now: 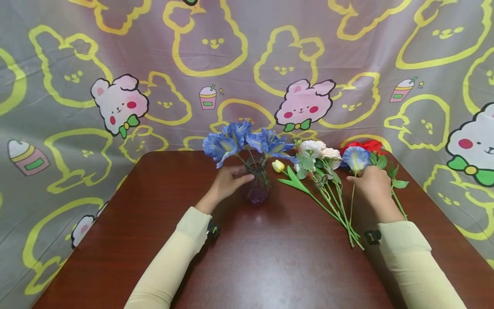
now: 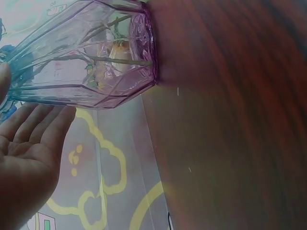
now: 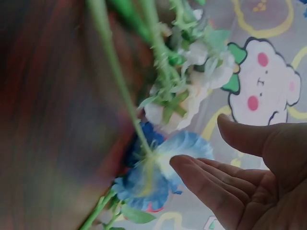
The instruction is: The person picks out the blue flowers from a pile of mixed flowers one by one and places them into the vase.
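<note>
A glass vase (image 1: 257,194), clear with a purple base, stands upright on the table with blue flowers (image 1: 231,141) in it. My left hand (image 1: 227,182) holds the vase near its neck, thumb on the near side and fingers on the far side. In the left wrist view, stems show through the faceted glass (image 2: 72,72). My right hand (image 1: 371,184) is at a single blue flower (image 1: 356,158) lying on the right. The right wrist view shows its thumb and fingers (image 3: 206,179) apart, close to that blossom (image 3: 148,184); whether they touch it I cannot tell.
Left of the right hand lie white and pale pink roses (image 1: 312,150) and a yellow-white tulip (image 1: 278,166), stems toward me. Red flowers (image 1: 366,146) lie behind the right hand. A patterned curtain (image 1: 231,56) hangs along the back of the brown table (image 1: 270,266).
</note>
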Motion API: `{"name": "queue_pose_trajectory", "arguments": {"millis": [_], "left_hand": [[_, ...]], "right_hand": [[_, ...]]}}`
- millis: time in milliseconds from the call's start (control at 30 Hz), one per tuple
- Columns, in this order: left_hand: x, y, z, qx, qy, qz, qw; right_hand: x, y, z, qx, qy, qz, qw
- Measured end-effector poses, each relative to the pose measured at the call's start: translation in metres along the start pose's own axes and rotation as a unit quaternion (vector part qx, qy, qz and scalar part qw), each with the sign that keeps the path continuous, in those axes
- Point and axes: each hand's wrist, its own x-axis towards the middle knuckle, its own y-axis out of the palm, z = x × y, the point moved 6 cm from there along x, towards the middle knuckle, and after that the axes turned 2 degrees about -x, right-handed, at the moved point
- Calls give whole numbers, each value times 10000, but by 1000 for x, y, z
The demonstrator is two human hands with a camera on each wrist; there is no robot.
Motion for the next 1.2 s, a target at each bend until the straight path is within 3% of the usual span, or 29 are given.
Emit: {"name": "queue_pose_trajectory", "arguments": {"millis": [133, 367, 633, 900, 1200], "left_hand": [[0, 0, -1, 92, -37, 25, 9999], [1, 0, -4, 154, -37, 57, 9999], [-2, 0, 0, 134, -105, 44, 9998], [-1, -1, -1, 108, -4, 41, 9999], [-1, -2, -1, 148, -128, 64, 9998]], "right_hand": [[1, 7, -9, -100, 107, 501, 9986], [2, 17, -14, -100, 6, 1039, 9945], [-1, 31, -15, -46, 379, 1816, 9826], [-4, 36, -15, 50, 445, 2197, 9745], [-6, 41, -17, 143, 349, 2275, 9730]]}}
